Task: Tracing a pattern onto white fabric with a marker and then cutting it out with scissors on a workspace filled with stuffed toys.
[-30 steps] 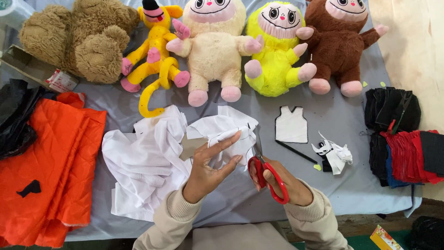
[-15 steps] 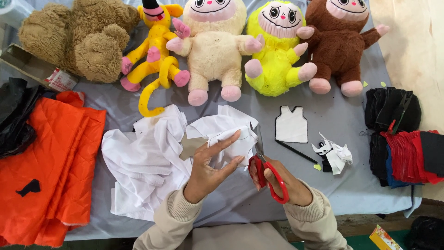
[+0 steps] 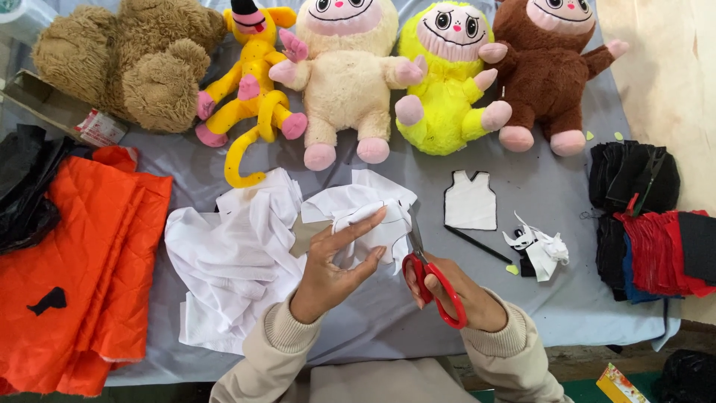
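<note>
My left hand (image 3: 334, 261) pinches a piece of white fabric (image 3: 358, 211) at the table's middle, fingers spread over it. Red-handled scissors (image 3: 432, 287) sit in my right hand (image 3: 455, 295), their blades pointing up into the edge of that fabric. A larger heap of white cloth (image 3: 231, 261) lies just left of my left hand. To the right lies a small white vest-shaped cutout (image 3: 471, 200) with a black pencil (image 3: 477, 244) below it.
Along the far edge sit a brown teddy (image 3: 127, 63), a yellow monkey (image 3: 253, 97), a cream doll (image 3: 350, 67), a yellow doll (image 3: 447, 82) and a brown doll (image 3: 548, 67). Orange fabric (image 3: 74, 269) lies left; black and red fabric stacks (image 3: 649, 224) right; scraps (image 3: 541, 250) nearby.
The scissors and my right hand have shifted slightly right and down. My left hand's fingers have re-spread a little on the white fabric.
</note>
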